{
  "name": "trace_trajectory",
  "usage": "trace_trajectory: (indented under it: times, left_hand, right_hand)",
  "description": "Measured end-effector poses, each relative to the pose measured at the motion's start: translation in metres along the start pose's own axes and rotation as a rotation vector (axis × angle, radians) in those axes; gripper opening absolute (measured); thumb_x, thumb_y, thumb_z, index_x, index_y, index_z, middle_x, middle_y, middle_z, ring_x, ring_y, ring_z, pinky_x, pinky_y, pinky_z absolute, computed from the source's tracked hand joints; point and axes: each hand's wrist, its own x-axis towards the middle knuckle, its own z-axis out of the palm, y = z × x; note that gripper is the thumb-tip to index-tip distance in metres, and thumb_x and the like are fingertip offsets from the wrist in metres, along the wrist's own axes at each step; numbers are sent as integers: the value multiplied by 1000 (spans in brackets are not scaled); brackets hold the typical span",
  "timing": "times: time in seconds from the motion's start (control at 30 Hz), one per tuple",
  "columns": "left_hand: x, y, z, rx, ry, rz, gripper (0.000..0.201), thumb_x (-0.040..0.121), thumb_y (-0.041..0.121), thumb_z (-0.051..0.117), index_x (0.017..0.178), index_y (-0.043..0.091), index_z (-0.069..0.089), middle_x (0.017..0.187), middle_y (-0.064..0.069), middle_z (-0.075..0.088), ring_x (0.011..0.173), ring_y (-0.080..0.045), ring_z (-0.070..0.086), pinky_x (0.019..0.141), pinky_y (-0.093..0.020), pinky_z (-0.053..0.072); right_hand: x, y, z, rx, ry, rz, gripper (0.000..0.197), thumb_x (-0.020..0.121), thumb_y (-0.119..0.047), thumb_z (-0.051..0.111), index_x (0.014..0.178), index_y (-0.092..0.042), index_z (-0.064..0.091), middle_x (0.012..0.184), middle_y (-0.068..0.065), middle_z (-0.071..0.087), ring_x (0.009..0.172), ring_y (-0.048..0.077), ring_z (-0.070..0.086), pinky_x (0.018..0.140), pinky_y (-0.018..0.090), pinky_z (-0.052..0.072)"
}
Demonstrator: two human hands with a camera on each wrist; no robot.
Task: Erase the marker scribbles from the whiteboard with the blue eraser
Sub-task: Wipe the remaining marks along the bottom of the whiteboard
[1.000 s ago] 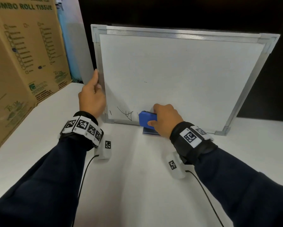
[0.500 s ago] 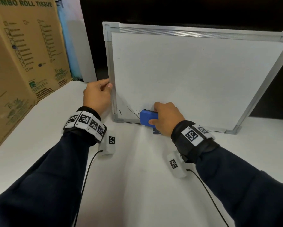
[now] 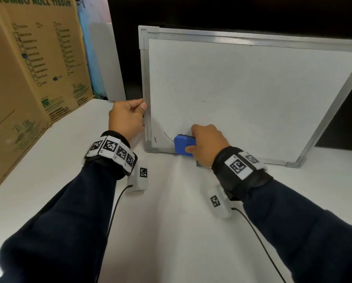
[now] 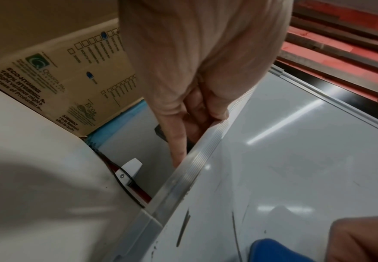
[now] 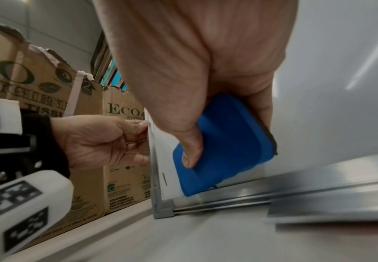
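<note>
Gripping the blue eraser [image 3: 184, 145] between thumb and fingers, the right hand [image 3: 208, 144] presses it flat against the whiteboard [image 3: 242, 94] near its lower left corner. Just left of the eraser, a curved marker line [image 3: 168, 135] and a short dash [image 3: 155, 139] show on the board. The left hand [image 3: 127, 118] clasps the board's left frame edge, fingers curled behind it. A cardboard box [image 3: 28, 64] stands at far left on the white table [image 3: 171, 221].

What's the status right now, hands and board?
Left hand grips whiteboard frame. Right hand holds blue eraser on board. Marks remain. Nothing in the way.
</note>
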Motion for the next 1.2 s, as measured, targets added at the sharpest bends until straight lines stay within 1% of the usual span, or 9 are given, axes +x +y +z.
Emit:
trace_trajectory:
  times: [0.13,0.3,0.43,0.5,0.6,0.7,0.83,1.1,1.2]
  left_hand:
    - [1,-2,-1,-15,-13,-3,29,98,25,64,126,17,70,108,3,72,97,-14,70,76,-44,64]
    - [4,-6,1,-24,-7,4,28,98,24,65,124,17,71,105,4,73,96,-16,71,75,-43,64]
    - [8,-11,2,3,7,29,27,94,31,67,118,20,74,105,9,76,102,-16,71,90,-45,59]
    - [9,-13,2,7,3,24,30,92,34,67,118,21,74,106,10,76,104,-15,70,92,-46,58]
    - [9,-13,3,8,15,34,33,88,39,66,116,23,74,98,14,75,102,-15,71,90,-46,59]
    - [9,-12,3,4,-1,42,25,90,36,66,112,30,75,99,13,76,100,-15,71,87,-45,60]
    - [12,-13,2,-20,-12,45,26,94,29,66,118,20,75,104,4,76,98,-16,72,82,-44,62]
    - [10,-14,2,-32,-8,42,28,95,29,67,120,19,74,109,5,76,103,-15,71,89,-45,60]
    - [9,-13,3,-36,-15,41,27,95,28,66,120,19,74,106,3,76,100,-16,72,83,-45,62]
  right_hand:
    - [6,-10,8,26,-9,-23,24,93,-29,64,97,-14,46,80,-1,37,70,20,49,64,32,43]
    - [-4,19,5,17,32,11,24,92,-30,64,99,-12,51,88,7,54,70,23,56,62,35,52]
    - [-2,11,3,17,43,-4,24,92,-29,64,99,-10,51,90,8,53,70,24,54,61,33,49]
    - [2,-2,6,21,26,-16,25,92,-30,64,99,-11,50,87,5,48,70,22,51,61,32,44]
    - [10,-22,11,39,11,-49,27,92,-31,66,98,-12,48,85,2,42,72,23,50,62,31,40]
    - [12,-30,15,53,9,-78,27,93,-31,66,98,-13,46,87,3,43,75,25,51,65,32,41]
    - [8,-15,11,49,40,-51,27,93,-32,65,102,-10,51,95,9,52,77,27,56,67,36,50]
    - [5,-15,8,85,146,-60,27,93,-33,66,105,-12,54,94,9,55,79,28,57,70,37,53]
    - [8,-25,12,85,129,-88,28,93,-33,65,107,-11,55,96,9,57,81,28,58,74,40,55]
